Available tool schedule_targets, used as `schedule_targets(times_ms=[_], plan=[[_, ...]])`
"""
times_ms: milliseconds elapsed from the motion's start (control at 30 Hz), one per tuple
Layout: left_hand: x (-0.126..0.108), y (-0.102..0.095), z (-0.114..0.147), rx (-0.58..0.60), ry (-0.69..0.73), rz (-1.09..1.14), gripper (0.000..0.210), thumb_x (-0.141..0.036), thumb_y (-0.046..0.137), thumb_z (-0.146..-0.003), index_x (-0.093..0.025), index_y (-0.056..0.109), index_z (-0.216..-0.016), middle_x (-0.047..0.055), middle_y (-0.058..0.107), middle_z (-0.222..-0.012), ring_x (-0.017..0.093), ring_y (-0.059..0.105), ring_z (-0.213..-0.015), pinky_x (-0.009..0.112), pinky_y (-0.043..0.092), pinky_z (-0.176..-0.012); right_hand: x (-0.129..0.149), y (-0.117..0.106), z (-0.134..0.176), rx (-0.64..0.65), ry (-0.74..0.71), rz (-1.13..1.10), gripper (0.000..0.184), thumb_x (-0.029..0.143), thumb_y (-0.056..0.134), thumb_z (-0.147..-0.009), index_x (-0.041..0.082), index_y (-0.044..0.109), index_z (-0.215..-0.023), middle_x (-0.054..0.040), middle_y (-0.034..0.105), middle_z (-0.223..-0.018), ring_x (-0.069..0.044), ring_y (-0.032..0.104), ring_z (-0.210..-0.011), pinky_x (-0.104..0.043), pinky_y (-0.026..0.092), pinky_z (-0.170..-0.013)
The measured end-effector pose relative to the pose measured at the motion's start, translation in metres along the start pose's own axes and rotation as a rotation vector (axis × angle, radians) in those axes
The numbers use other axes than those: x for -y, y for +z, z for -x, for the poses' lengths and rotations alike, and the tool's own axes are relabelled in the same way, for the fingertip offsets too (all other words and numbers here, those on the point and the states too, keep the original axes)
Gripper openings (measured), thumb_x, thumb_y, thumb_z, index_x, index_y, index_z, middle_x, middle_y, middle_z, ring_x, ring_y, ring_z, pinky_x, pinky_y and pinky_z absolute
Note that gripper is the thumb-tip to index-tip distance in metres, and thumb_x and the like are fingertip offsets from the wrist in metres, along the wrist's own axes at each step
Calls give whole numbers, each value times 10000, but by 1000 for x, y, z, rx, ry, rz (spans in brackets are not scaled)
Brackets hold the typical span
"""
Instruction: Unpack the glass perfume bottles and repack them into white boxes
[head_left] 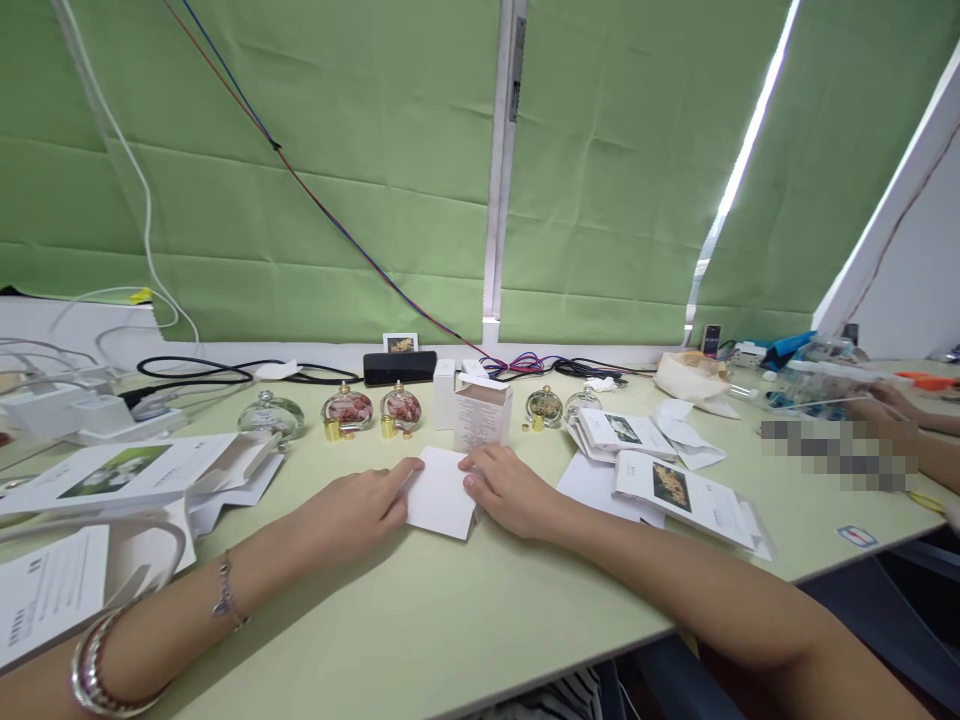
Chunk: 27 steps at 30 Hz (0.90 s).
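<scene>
Between my two hands, low over the table, is a small white cardboard piece (440, 497), perhaps a folded box; its far side is hidden. My left hand (366, 508) grips its left edge with thumb and index finger. On the opposite edge, the fingers of my right hand (508, 492) are closed around the upper right corner. Just beyond stands a white printed box (482, 418) with its top flap up, and a plain white box (444, 398) beside it. Two round glass bottles with reddish contents (347, 408) (401, 406) stand to the left, gold caps (388, 427) in front of them.
Flattened printed cartons lie at left (127, 470) and right (682, 495). More round bottles stand at far left (271, 415) and right (544, 406). A black phone-like slab (400, 367), cables (202, 370) and a power strip (135, 425) line the back. Another person's hands (885, 405) are at far right.
</scene>
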<state>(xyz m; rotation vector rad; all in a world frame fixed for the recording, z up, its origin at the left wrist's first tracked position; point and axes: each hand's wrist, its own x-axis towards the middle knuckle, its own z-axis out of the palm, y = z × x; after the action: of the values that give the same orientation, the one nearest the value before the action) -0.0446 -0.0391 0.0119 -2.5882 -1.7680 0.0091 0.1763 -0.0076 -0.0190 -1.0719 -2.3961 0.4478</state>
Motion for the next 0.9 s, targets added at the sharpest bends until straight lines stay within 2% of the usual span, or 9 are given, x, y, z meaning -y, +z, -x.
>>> schedule_targets(times_ms=[167,400,467,567,633,767,900], plan=[[1,4,2,-36,41,3,479,-258,339,-837,-185,412,-1304,115,665,-1013,256,651,-851,338,461,-700,-1,-3,0,-3,19,-37,310,317,333,-947,166,525,-1138,-111,541,-1174,-235,494,-1112,-405,409,-953],[-2,2,3,-35,20,35,448,-240,346,-845,-207,455,-1279,103,683,-952,225,658,-828,295,458,-692,4,-6,2,28,37,-38,293,332,347,-936,176,530,-1104,-105,554,-1117,-228,530,-1025,-414,433,-895],[-2,1,3,-37,11,31,453,-247,352,-843,-205,458,-1281,102,686,-929,229,658,-817,294,454,-678,7,-7,3,44,45,-40,339,402,412,-910,170,520,-1131,-116,538,-1162,-248,491,-1090,-426,418,-927],[-2,0,2,-45,-13,20,471,-263,374,-827,-192,461,-1284,104,689,-898,244,656,-806,300,445,-652,11,-8,5,68,46,-19,545,540,540,-808,146,497,-1183,-142,498,-1230,-290,399,-1196,-455,386,-975],[-1,1,1,-54,-15,10,469,-268,380,-818,-188,472,-1270,101,691,-874,252,655,-799,304,437,-639,14,-8,7,92,45,-10,653,594,572,-757,136,481,-1213,-152,480,-1251,-300,392,-1205,-466,388,-974],[1,2,0,-74,11,-49,420,-271,366,-813,-198,513,-1200,89,693,-828,267,654,-749,315,413,-603,17,-6,9,97,71,-18,671,591,593,-733,152,479,-1228,-138,489,-1241,-283,448,-1155,-452,417,-941],[1,2,-1,-79,16,-84,404,-270,361,-808,-200,537,-1164,89,696,-807,283,654,-719,326,395,-577,16,-3,9,59,70,-14,665,557,622,-714,139,493,-1214,-134,503,-1223,-290,428,-1163,-450,407,-950]])
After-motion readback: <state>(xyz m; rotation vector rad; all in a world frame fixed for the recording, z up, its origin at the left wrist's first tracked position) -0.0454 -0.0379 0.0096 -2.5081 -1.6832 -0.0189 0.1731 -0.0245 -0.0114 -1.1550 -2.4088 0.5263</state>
